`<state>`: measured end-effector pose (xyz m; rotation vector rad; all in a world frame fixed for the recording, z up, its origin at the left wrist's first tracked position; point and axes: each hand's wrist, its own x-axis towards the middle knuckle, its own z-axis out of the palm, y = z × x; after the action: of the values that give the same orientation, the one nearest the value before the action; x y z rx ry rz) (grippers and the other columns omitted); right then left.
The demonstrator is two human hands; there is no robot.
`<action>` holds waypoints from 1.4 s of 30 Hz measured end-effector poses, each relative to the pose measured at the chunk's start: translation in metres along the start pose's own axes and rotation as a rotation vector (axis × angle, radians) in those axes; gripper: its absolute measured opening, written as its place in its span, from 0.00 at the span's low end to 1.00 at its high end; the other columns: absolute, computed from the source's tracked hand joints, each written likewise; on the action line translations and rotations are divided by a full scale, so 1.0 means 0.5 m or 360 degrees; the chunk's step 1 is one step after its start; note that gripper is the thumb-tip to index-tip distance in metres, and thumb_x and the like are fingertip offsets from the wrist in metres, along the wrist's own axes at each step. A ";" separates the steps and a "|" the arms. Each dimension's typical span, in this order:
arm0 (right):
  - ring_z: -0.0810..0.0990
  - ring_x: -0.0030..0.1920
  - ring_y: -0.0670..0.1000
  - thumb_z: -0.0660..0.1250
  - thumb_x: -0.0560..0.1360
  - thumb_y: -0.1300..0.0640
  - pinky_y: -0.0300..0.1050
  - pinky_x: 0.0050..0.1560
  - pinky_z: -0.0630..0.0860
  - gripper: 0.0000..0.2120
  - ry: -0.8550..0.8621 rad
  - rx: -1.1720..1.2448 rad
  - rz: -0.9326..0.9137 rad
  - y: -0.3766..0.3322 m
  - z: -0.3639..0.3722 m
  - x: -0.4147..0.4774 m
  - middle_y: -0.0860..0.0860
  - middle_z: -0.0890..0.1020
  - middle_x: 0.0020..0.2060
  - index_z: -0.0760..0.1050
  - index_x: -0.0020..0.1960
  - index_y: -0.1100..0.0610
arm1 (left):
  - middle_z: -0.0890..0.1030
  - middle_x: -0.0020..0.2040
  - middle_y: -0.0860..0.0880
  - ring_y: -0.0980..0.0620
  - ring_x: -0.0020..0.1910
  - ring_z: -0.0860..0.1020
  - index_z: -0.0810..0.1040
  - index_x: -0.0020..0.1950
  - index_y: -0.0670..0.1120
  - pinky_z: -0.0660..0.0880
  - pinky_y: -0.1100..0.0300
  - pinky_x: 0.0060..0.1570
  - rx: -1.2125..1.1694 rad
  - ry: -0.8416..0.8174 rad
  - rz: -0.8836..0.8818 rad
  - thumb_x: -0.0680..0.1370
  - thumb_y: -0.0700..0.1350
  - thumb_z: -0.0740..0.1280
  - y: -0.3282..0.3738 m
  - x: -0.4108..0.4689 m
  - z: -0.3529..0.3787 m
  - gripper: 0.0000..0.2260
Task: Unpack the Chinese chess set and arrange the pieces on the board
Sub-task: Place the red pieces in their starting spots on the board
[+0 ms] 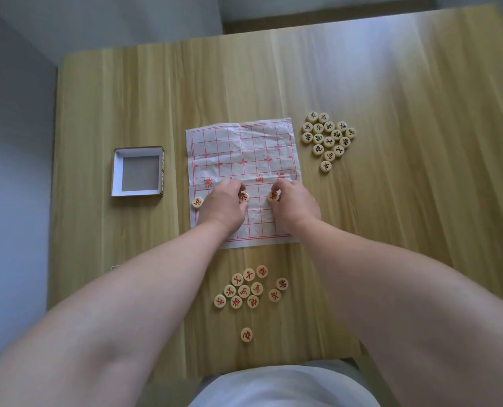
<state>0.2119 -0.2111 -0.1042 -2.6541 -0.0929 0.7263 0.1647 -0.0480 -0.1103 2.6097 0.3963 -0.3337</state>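
We count sixteen round pale wooden pieces lettered in black, fifteen round pale wooden pieces lettered in red in view, one creased white paper board with red grid lines and one open white cardboard box.

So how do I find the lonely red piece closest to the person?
Start at the paper board on the table. Below it, nearer the person, lies a bunch of red-lettered pieces. The lone piece sits apart, closest to the table's near edge.

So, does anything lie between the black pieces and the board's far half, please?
Nothing visible does: only bare table separates the black pieces from the board, and the left hand and right hand are over its near half.
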 end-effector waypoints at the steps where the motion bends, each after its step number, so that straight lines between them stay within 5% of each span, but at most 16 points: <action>1: 0.78 0.55 0.56 0.63 0.81 0.49 0.49 0.48 0.75 0.11 -0.0008 -0.0001 -0.0002 0.001 0.000 0.002 0.48 0.75 0.61 0.73 0.63 0.43 | 0.76 0.55 0.50 0.46 0.54 0.77 0.76 0.58 0.50 0.77 0.52 0.52 -0.0009 0.0001 0.0003 0.77 0.49 0.70 0.000 0.001 0.000 0.11; 11: 0.79 0.54 0.57 0.62 0.82 0.48 0.53 0.49 0.78 0.15 -0.0039 0.0010 -0.0026 0.001 -0.007 0.002 0.49 0.75 0.62 0.69 0.68 0.44 | 0.76 0.57 0.50 0.47 0.54 0.77 0.75 0.60 0.49 0.77 0.53 0.50 0.0010 0.0010 0.0010 0.77 0.48 0.70 0.010 0.002 -0.003 0.13; 24: 0.77 0.50 0.53 0.61 0.80 0.61 0.49 0.44 0.75 0.23 0.0073 -0.0061 -0.0041 0.006 0.005 -0.144 0.47 0.74 0.64 0.65 0.72 0.45 | 0.72 0.61 0.49 0.48 0.55 0.77 0.74 0.61 0.49 0.77 0.52 0.53 -0.0006 0.0096 0.0014 0.77 0.49 0.70 -0.024 -0.132 -0.027 0.14; 42: 0.75 0.47 0.52 0.60 0.82 0.56 0.47 0.46 0.73 0.10 0.0098 -0.0030 0.0137 0.054 0.154 -0.419 0.48 0.75 0.58 0.73 0.63 0.48 | 0.74 0.57 0.52 0.48 0.52 0.78 0.76 0.59 0.52 0.78 0.52 0.53 -0.0041 -0.0082 -0.0066 0.79 0.50 0.66 -0.121 -0.397 0.038 0.09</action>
<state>-0.0088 -0.2433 -0.0755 -2.7098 0.0317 0.6731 -0.0428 -0.0494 -0.0920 2.5651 0.4351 -0.4064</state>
